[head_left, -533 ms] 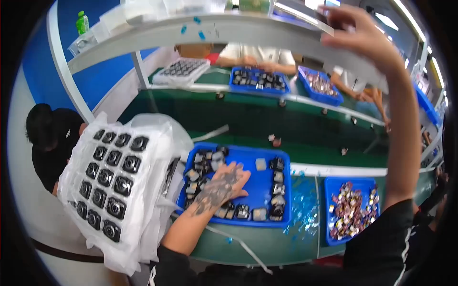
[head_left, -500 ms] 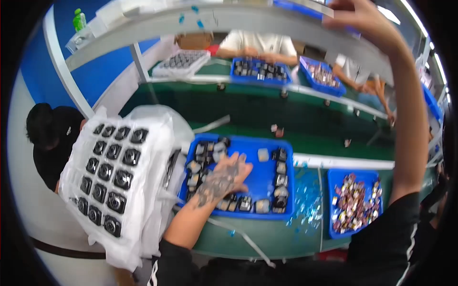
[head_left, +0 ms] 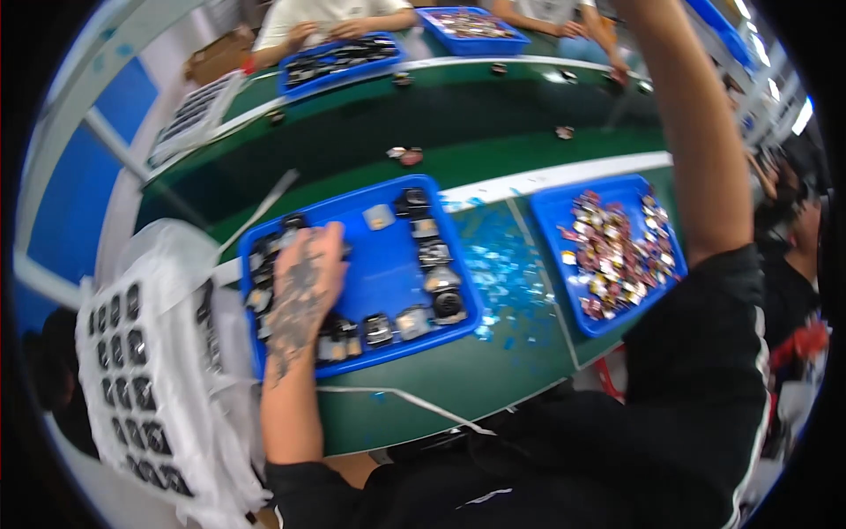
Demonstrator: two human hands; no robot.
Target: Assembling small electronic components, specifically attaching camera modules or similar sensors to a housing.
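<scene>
see the left hand (head_left: 307,273) back-up over the left side of the blue tray (head_left: 374,278), bent down among black camera-like modules (head_left: 434,255); cannot tell whether grasping one or merely touching, for want of any view of the fingertips. on the other side, see just the raised right forearm (head_left: 709,159), running past the upper edge of view to a right hand out of sight; cannot tell its state.

find the modules along the tray's left, front and right edges, around a mostly bare middle, plus one pale square piece (head_left: 379,217) near the far edge. find the tray itself on the desk (head_left: 476,379), left of a second blue tray (head_left: 548,247) full of small shiny parts (head_left: 612,247).

judging by the boxy, compact look, expect a light, stiff module, probably slick on the glossy faces and apt to slide on smooth plastic. treat any round, lens-like front as fragile: avoid pressing or scraping it. best pinch lightly by two opposite side walls, coming in from the tray's bare middle; beware of knocking neighbours along the crowded left edge.
</scene>
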